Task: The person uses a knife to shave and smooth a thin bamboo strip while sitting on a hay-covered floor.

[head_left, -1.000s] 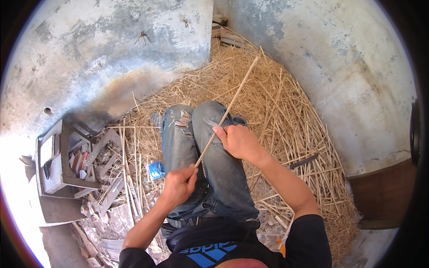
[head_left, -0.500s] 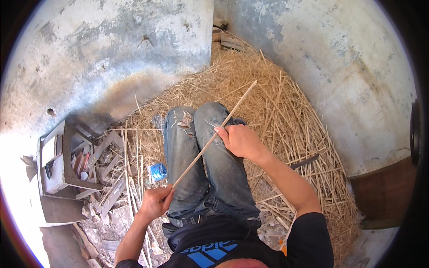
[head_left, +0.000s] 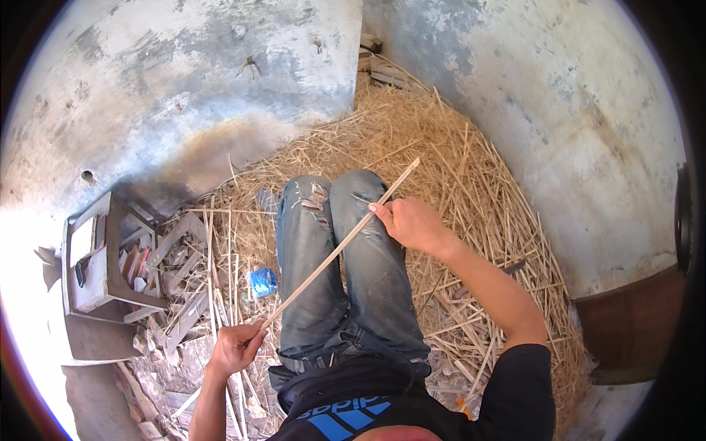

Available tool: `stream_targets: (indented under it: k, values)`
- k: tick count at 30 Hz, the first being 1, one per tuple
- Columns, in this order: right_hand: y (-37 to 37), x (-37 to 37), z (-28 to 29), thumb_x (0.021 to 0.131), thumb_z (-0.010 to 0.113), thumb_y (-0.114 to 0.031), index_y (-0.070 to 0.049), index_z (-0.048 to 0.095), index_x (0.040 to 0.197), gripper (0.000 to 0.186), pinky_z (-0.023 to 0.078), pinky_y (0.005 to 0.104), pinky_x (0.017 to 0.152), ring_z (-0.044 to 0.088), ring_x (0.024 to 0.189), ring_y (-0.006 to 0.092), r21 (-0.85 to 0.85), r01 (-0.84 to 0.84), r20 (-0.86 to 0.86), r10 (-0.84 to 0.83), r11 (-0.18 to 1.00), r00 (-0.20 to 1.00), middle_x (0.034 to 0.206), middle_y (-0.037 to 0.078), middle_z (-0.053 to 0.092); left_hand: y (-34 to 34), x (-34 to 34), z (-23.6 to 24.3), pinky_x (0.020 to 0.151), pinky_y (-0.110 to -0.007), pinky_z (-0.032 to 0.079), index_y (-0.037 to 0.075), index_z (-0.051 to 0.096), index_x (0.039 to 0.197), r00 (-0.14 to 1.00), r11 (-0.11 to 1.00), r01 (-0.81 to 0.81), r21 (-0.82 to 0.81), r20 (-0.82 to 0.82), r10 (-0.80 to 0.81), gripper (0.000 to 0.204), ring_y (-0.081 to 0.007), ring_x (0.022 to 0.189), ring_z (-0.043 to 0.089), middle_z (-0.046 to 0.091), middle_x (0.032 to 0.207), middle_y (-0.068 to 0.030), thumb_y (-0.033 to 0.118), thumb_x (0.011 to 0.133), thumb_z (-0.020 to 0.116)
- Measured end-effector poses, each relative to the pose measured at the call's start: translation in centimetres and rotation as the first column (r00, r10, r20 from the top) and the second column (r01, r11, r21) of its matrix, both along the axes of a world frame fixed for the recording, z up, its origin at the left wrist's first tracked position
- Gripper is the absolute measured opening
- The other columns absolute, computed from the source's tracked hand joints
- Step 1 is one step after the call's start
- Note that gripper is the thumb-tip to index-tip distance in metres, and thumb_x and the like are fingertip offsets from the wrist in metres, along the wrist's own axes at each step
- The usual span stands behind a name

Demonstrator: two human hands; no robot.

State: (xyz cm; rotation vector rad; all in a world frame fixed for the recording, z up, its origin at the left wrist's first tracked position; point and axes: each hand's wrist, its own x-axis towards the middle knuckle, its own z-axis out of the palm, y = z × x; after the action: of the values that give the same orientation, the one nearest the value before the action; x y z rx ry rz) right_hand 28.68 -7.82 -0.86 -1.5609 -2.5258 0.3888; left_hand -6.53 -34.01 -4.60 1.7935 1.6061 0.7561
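Observation:
A long, thin, pale bamboo strip (head_left: 323, 266) lies slantwise above my lap, from the lower left up to the right. My left hand (head_left: 239, 347) is closed round its lower end, left of my hip. Higher up, my right hand (head_left: 413, 224) pinches the strip over my right knee, thumb on top. A short length with the free tip sticks out past that hand. Under the strip are my legs in worn jeans (head_left: 305, 242), torn at the knee.
Loose shavings and split strips (head_left: 478, 213) cover the floor ahead and right, with a dark blade-like tool (head_left: 512, 267) on them. A blue plastic roll (head_left: 262, 281) lies by my left leg. Far left stands a wooden stool-like frame (head_left: 136, 300) beside scrap wood. Stained walls (head_left: 294, 66) enclose the corner.
My left hand has moved down and left, drawing the strip with it. Less of the strip now shows beyond my right hand, which has shifted slightly right. The view has shifted a little.

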Motion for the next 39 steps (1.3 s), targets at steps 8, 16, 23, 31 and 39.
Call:
stream_targets:
  k: [8, 16, 23, 31, 39]
  values:
    - [0.2, 0.7, -0.9, 0.106, 0.043, -0.048, -0.002, 0.07, 0.072, 0.063, 0.053, 0.0537, 0.058, 0.066, 0.061, 0.0457, 0.169, -0.088, -0.086, 0.103, 0.982, 0.991, 0.062, 0.025, 0.064, -0.8, -0.4, -0.9, 0.049, -0.036, 0.043, -0.005, 0.074, 0.1, 1.0, 1.0, 0.028, 0.012, -0.003, -0.028, 0.013, -0.0238, 0.048, 0.055, 0.057, 0.06, -0.0151, 0.004, 0.091, 0.072]
    - [0.4, 1.6, -1.5, 0.106, 0.045, -0.05, -0.004, 0.069, 0.074, 0.06, 0.05, 0.0524, 0.055, 0.065, 0.061, 0.044, 0.197, -0.084, -0.051, 0.096, 0.977, 0.994, 0.063, 0.023, 0.064, -0.4, -0.2, 0.1, 0.049, -0.036, 0.044, -0.006, 0.074, 0.101, 0.999, 0.998, 0.038, 0.048, 0.007, -0.038, 0.013, -0.0228, 0.049, 0.057, 0.058, 0.061, -0.0153, 0.003, 0.092, 0.071]
    - [1.3, 2.9, -3.2, 0.104, 0.048, -0.052, -0.005, 0.069, 0.076, 0.058, 0.051, 0.049, 0.051, 0.065, 0.055, 0.0404, 0.304, -0.123, 0.01, 0.126, 0.945, 0.992, 0.057, 0.02, 0.063, -0.3, 0.6, 0.6, 0.046, -0.035, 0.037, -0.003, 0.066, 0.083, 1.0, 0.999, 0.002, 0.054, 0.022, -0.003, 0.014, -0.0171, 0.046, 0.045, 0.051, 0.055, -0.0108, 0.005, 0.095, 0.068]
    - [0.4, 5.7, -4.5, 0.106, 0.044, -0.051, -0.004, 0.066, 0.076, 0.06, 0.047, 0.0508, 0.051, 0.061, 0.053, 0.0427, 0.233, -0.036, -0.085, 0.057, 0.972, 0.995, 0.057, 0.021, 0.06, -0.2, 0.9, -0.5, 0.046, -0.035, 0.041, -0.005, 0.07, 0.089, 0.999, 1.0, -0.002, 0.01, 0.034, 0.002, 0.007, -0.0221, 0.046, 0.054, 0.056, 0.059, -0.0148, 0.001, 0.092, 0.07]
    - [-1.1, 5.1, -4.0, 0.108, 0.042, -0.05, -0.002, 0.065, 0.075, 0.062, 0.048, 0.0508, 0.052, 0.062, 0.056, 0.0436, 0.059, 0.056, -0.179, -0.044, 0.997, 0.983, 0.058, 0.022, 0.06, 2.4, 4.2, -3.5, 0.049, -0.033, 0.044, -0.001, 0.074, 0.108, 0.996, 0.996, -0.08, 0.042, 0.049, 0.078, 0.021, -0.018, 0.048, 0.058, 0.06, 0.06, -0.0116, 0.013, 0.092, 0.074]
